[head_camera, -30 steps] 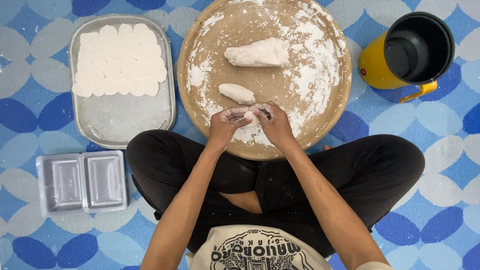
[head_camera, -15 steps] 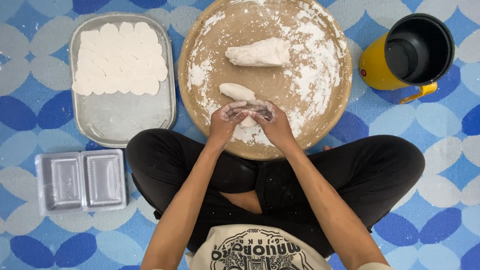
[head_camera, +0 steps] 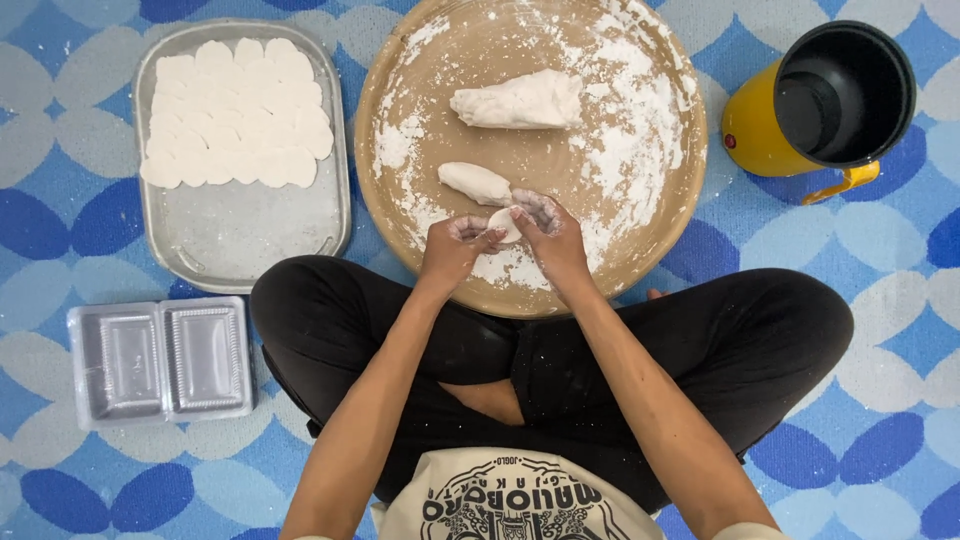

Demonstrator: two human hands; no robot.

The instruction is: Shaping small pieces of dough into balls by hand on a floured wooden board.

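A small round piece of white dough point(head_camera: 503, 224) sits pinched between my left hand point(head_camera: 450, 250) and my right hand point(head_camera: 550, 240), both dusted with flour, over the near edge of a round wooden board point(head_camera: 640, 240). Just beyond my fingers lies a small oblong lump of dough point(head_camera: 474, 183). A larger lump of dough point(head_camera: 518, 101) rests farther back on the floured board. To the left stands a metal tray point(head_camera: 240, 235) with several flat white dough discs point(head_camera: 235, 115) laid in overlapping rows at its far end.
A yellow jug point(head_camera: 815, 105) with a black inside stands at the right of the board. A clear plastic two-compartment container point(head_camera: 160, 360) lies at the lower left. All of it rests on a blue patterned mat point(head_camera: 880, 400). My crossed legs in black trousers sit beneath the board.
My fingers have shifted around the small dough piece, which now shows as a flatter round disc held up between my fingertips. Nothing else has moved.
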